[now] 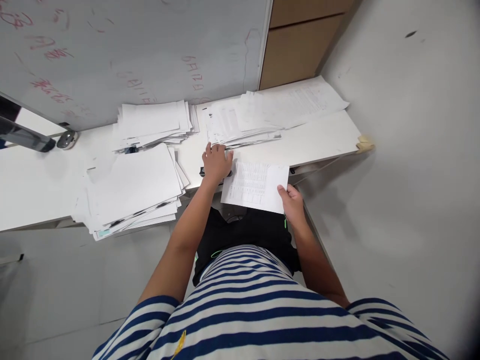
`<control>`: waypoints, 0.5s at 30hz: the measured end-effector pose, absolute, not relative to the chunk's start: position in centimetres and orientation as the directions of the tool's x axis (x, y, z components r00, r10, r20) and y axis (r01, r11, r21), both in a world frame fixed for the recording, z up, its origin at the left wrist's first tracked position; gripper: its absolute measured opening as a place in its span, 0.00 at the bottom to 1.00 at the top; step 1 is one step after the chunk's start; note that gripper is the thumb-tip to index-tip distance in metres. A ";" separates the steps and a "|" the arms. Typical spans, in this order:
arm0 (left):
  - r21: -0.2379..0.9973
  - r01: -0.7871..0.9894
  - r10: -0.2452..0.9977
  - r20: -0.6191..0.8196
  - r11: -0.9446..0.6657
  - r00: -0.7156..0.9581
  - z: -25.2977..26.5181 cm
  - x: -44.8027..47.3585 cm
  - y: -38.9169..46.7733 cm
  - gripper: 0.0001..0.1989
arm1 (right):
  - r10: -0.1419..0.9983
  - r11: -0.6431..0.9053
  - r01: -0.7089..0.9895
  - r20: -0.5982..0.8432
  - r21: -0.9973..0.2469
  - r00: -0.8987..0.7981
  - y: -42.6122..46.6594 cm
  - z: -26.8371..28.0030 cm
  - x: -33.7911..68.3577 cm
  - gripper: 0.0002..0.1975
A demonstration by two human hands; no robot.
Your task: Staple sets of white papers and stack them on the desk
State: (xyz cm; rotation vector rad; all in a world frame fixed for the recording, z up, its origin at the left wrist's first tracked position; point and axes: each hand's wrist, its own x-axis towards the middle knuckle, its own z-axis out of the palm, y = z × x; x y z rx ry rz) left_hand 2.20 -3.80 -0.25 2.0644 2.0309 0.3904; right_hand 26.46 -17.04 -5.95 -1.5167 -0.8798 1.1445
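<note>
My right hand pinches the right end of a printed sheet of paper, thumb on top. The sheet is held out past the table's front edge, and columns of small print show on it. My left hand lies palm down at the front edge, fingers spread, just left of the sheet. Under that hand is a small black object, mostly covered, so its kind cannot be made out. Beyond my left fingertips lies a spread pile of printed papers.
Two stacks of paper, a back one and a front one overhanging the edge, stand left on the white table. A computer mouse lies farther left. A whiteboard rises behind; a wall bounds the right.
</note>
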 end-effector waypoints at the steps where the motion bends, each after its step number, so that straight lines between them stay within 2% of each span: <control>1: 0.318 0.948 0.999 0.036 -0.024 0.013 -0.3 2.3 -3.8 0.24 | 0.928 -0.239 -0.017 -0.233 -0.971 0.291 -17.1 -5.9 26.4 0.21; 7: 0.248 0.967 0.992 0.119 -0.063 0.034 -0.8 3.2 -4.3 0.27 | 0.923 -0.236 -0.007 -0.227 -0.972 0.312 -17.3 -5.9 25.9 0.19; 15: 0.348 0.936 0.990 0.138 -0.051 0.002 -1.3 3.0 -4.0 0.31 | 0.922 -0.255 0.052 -0.226 -0.966 0.313 -17.6 -4.9 25.2 0.19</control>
